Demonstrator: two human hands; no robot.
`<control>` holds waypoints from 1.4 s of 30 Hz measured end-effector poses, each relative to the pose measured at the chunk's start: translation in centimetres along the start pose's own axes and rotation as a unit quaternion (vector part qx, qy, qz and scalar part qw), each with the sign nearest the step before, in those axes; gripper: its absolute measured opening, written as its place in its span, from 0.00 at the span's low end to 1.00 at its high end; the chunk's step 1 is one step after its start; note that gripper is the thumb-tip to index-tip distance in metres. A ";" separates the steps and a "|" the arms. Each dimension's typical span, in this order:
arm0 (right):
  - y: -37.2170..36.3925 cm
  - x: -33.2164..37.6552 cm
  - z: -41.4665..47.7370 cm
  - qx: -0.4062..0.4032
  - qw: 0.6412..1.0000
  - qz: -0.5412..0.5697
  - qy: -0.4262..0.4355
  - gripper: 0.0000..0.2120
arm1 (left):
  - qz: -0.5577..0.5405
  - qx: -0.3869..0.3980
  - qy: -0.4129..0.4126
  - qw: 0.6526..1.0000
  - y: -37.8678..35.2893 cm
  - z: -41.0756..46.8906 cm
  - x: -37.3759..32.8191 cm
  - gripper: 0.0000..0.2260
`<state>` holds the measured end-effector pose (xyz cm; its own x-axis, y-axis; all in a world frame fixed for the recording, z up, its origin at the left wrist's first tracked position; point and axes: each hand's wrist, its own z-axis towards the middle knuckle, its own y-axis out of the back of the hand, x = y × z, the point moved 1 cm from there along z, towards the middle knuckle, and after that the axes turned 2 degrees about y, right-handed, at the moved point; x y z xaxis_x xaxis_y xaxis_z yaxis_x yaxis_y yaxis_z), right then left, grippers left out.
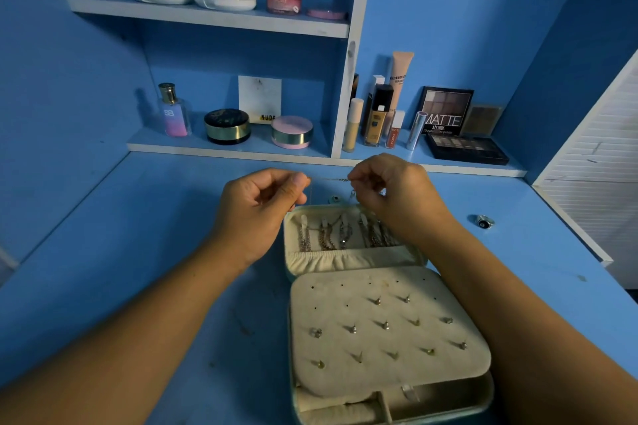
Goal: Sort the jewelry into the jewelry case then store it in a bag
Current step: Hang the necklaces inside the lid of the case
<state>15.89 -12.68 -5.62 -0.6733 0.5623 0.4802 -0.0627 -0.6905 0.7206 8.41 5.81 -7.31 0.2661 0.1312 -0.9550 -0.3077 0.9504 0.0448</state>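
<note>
**Fingers (297, 183) of both hands pinch a thin chain above an open jewelry case**

The left hand (262, 198) clamps thumb and forefinger on one end of the fine chain (329, 179). The right hand (390, 195) clamps its fingertips on the other end, its other fingers curled in. The chain runs level in the air between them, over the far edge of the jewelry case (359, 260).

The case lies open on a blue desk (138, 252). Its far half holds a row of hung chains (331, 235); the right wrist hides that half's 3 o'clock corner. Its near half is a cream padded panel (386, 331) dotted with stud earrings (386, 325).

A ring (483, 221) lies on the desk at 3 o'clock from the right hand, well apart. At 12 o'clock a shelf (228, 148) carries a perfume bottle (174, 112), compacts (226, 125) and eyeshadow palettes (466, 148).
</note>
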 end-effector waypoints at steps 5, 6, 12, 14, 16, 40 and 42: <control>0.0 -0.4 0.1 -0.027 1.000 -0.003 0.009 0.06 | 0.013 0.016 0.012 1.000 -0.2 -0.2 0.1 0.09; 0.1 -0.5 0.0 -0.013 1.000 -0.008 0.013 0.06 | 0.016 0.019 0.014 1.000 -0.2 -0.2 0.1 0.09; 0.7 0.0 -1.0 0.097 0.995 -0.021 -0.020 0.06 | 0.025 0.029 0.024 0.999 -0.2 -0.3 -0.1 0.10; 1.3 0.4 -1.4 0.129 0.991 0.014 -0.042 0.05 | 0.012 0.038 0.024 0.999 -0.1 -0.4 -0.3 0.10; 1.9 0.8 -1.8 0.167 0.984 0.049 -0.049 0.05 | -0.002 0.062 0.023 0.998 -0.1 -0.5 -0.9 0.10; 4.7 0.7 -2.5 0.193 0.949 0.237 -0.080 0.11 | 0.025 0.120 0.050 0.991 -0.7 -1.4 -1.0 0.07; 4.8 0.8 -2.5 0.189 0.940 0.272 -0.080 0.11 | 0.061 0.113 0.061 0.990 -0.6 -1.3 -0.4 0.05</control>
<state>13.21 -16.69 -2.96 -0.4079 0.2545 0.8769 0.5452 -0.7025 0.4575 7.30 4.77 -7.33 0.1225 0.2272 -0.9661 -0.1150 0.9701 0.2136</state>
